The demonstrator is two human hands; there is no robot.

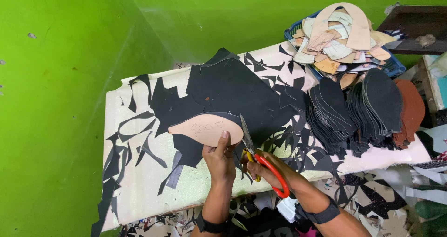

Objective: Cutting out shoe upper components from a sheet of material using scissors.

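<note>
My left hand (219, 160) pinches the tan template (207, 129) and the black sheet (233, 92) under it, long axis nine-to-three. Right hand (260, 169) grips the scissors (258, 155), blades at twelve beside the template's three-o'clock tip.

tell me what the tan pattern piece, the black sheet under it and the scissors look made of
Tan pattern piece: stiff card or leatherboard, matte, lying flat under the left hand. Black sheet: thin synthetic leather or rubber-like sheet, matte, cut edges clean. Scissors in the right hand: bare metal blades, glossy red and yellow plastic handles.
</note>
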